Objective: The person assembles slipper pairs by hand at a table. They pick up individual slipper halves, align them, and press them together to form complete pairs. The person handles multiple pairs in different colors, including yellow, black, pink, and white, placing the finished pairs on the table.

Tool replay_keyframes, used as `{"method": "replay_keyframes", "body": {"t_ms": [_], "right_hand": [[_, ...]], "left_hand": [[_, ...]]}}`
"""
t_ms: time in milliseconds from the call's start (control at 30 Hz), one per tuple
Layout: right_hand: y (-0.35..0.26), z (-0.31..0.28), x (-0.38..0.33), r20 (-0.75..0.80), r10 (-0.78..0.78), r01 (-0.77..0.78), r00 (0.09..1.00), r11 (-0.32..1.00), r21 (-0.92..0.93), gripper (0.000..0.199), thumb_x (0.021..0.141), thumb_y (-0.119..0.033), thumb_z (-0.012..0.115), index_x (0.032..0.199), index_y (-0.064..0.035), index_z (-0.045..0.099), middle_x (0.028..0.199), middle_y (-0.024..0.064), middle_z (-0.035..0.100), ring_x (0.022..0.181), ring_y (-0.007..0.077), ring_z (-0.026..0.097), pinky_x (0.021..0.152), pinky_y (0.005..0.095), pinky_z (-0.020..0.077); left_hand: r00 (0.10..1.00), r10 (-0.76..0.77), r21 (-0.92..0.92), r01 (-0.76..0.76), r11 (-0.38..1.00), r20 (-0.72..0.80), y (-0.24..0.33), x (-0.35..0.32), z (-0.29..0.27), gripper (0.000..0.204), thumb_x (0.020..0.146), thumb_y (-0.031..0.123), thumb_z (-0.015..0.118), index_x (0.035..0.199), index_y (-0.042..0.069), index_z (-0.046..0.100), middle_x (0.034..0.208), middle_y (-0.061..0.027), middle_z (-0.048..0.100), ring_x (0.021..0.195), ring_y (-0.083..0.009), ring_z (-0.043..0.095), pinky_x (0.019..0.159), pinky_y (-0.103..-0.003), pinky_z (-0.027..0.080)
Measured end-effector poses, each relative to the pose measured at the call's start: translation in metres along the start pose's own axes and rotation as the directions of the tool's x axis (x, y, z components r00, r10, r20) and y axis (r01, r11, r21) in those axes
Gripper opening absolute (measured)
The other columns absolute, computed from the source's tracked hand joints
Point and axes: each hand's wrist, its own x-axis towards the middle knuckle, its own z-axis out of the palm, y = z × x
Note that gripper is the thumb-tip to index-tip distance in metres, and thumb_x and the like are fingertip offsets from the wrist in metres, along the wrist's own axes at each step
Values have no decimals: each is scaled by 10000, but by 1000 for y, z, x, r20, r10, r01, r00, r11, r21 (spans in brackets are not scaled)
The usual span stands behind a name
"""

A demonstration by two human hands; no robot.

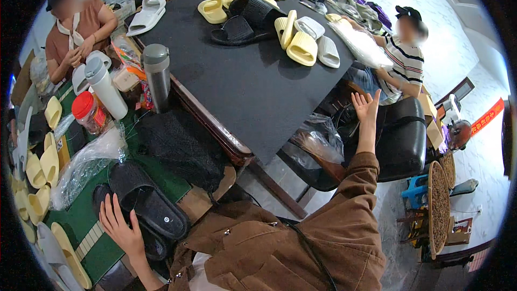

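Note:
My left hand [121,227] lies with fingers stretched beside a pair of black slippers [151,196] on the green table, its fingertips at the edge of the lower slipper. The upper slipper rests partly over the other, and a thin thread shows on it. Out to the right, my right hand [366,106] is raised with the palm up and fingers spread, holding nothing. It is near a black chair [401,140] and a clear plastic bag [318,137]. Behind the black slippers lies a crumpled clear plastic wrap [89,164], with a black mesh bag [180,145] alongside.
A black-topped table [231,86] carries yellow slippers [301,48], white ones and large black slippers [250,19]. A steel flask [156,78], a white bottle [106,87] and a red-lidded jar [89,112] stand at left. Several people sit around; one at right holds a plastic-wrapped bundle [361,43].

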Motion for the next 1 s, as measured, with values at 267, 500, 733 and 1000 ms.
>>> {"method": "replay_keyframes", "body": {"t_ms": [267, 500, 733, 1000], "right_hand": [[-8, -9, 25, -42, 11, -11, 999, 1000, -6, 1202, 776, -597, 725, 1531, -53, -37, 1575, 224, 22, 1423, 392, 226, 1071, 550, 401], [5, -18, 32, 8, 50, -50, 999, 999, 20, 1085, 817, -552, 709, 1522, -32, 70, 1534, 231, 177, 1328, 389, 401, 1035, 492, 464], [18, -5, 21, 50, 126, -128, 991, 990, 54, 727, 910, -436, 647, 1391, 33, 368, 1363, 244, 467, 1209, 350, 539, 993, 436, 510], [27, 15, 9, 132, 177, -184, 975, 982, 40, 530, 955, -370, 601, 1277, 42, 515, 1276, 184, 568, 1156, 279, 588, 945, 384, 542]], "left_hand": [[1000, 17, 14, -16, 1000, -17, -3, -1, 4, 486, 964, 277, 533, 1411, 99, 468, 1465, -75, 435, 1347, -336, 363, 1125, -506, 267], [1000, 14, 7, -14, 1000, -9, 0, 0, 2, 497, 949, 257, 550, 1411, 94, 468, 1462, -77, 438, 1346, -337, 363, 1124, -503, 263], [1000, 13, -11, -13, 1000, 0, 2, 2, -2, 495, 950, 265, 539, 1405, 84, 471, 1458, -85, 442, 1345, -339, 362, 1128, -497, 252], [1000, 2, -3, -2, 1000, 4, 1, 0, 0, 492, 964, 291, 523, 1412, 94, 469, 1465, -85, 434, 1357, -334, 352, 1135, -501, 235]]}}
